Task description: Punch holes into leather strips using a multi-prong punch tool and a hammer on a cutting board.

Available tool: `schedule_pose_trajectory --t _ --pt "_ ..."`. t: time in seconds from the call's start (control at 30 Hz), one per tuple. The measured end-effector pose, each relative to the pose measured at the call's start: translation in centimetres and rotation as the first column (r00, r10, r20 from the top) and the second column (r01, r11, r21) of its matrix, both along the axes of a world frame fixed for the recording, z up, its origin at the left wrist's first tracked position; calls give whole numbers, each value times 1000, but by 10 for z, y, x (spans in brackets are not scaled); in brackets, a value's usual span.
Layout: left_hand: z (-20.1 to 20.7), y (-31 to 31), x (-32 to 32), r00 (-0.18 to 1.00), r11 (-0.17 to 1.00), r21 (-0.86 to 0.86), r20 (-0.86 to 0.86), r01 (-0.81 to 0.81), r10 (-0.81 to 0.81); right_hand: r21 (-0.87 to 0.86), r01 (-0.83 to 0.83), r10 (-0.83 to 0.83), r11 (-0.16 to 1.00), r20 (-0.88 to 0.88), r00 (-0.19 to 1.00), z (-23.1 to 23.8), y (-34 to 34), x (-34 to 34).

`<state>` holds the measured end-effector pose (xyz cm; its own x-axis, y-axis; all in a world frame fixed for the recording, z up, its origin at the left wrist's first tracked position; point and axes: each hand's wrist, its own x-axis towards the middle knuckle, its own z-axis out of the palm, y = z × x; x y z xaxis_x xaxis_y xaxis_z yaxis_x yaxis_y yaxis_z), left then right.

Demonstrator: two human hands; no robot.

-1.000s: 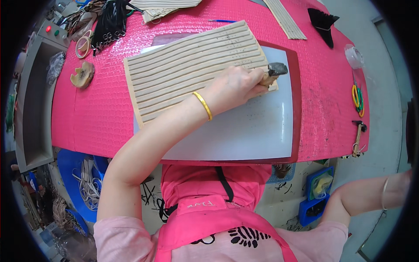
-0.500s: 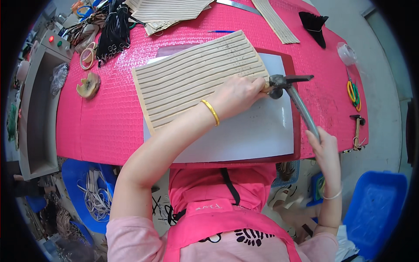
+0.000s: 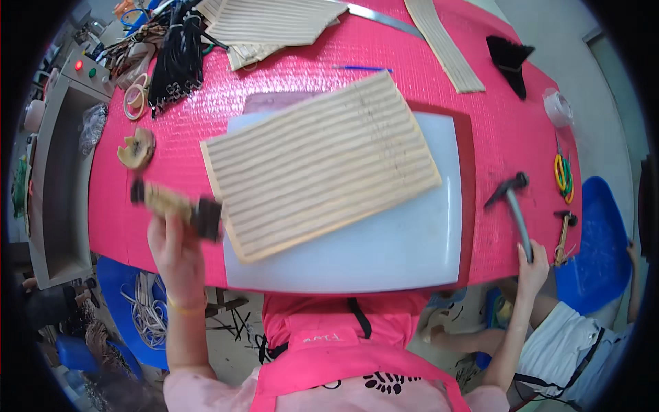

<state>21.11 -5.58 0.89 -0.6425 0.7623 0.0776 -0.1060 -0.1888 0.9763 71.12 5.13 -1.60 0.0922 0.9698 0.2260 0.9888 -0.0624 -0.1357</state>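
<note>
At the left of the table my left hand [image 3: 177, 250] grips a punch [image 3: 170, 201] with a tan shaft, a dark cap at one end and a dark block at the other. The punch is held in the air, smeared by motion, beside the near-left corner of a beige sheet [image 3: 316, 165] with parallel grooves. The sheet lies tilted on a white board [image 3: 357, 264], and small dark marks run near its right end. Right of the board, my right hand [image 3: 533, 268] closes round the grey handle of a hammer [image 3: 519, 216]. The hammer's dark head seems to rest on the pink table.
Scissors [image 3: 564, 177], a second small hammer [image 3: 564, 237] and a tape roll [image 3: 558, 108] lie along the right edge. A notched tan block [image 3: 136, 150] sits at left. Grooved pieces [image 3: 268, 24] lie behind. Another person [image 3: 559, 347] is at lower right by a blue bin [image 3: 594, 275].
My left hand has left the sheet's right end and swung left with the punch. My right hand has lowered the hammer beside the board. At lower right, another person shows more and the blue bin has shifted.
</note>
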Motion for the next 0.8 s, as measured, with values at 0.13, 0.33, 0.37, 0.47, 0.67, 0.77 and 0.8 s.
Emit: schedule_pose_trajectory --t 0.13,0.33,0.37,0.47,0.67,0.77,0.8 --pt "-25 -44 -20 996 997 -73 86 3 3 177 -532 561 828 -254 788 52 52 -109" --pt "-30 -53 -8 976 988 -95 169 -121 136 3 -929 929 369 -7 369 24 150 -308" --pt "-31 -57 -5 930 944 -137 176 -302 323 -11 -909 910 416 11 415 14 157 -317" --pt "-39 -68 -9 894 888 -234 122 -397 432 205 -942 956 265 -182 229 -2 163 -321" --pt "-65 -62 -45 879 885 -332 237 -326 413 13 -776 579 630 -674 459 48 237 -276" --pt "-66 -55 -54 889 898 -332 257 -288 380 96 -690 593 717 -605 532 66 348 -235" --pt "-65 -54 -55 889 905 -315 266 -285 372 109 -645 557 757 -624 548 66 381 -222"
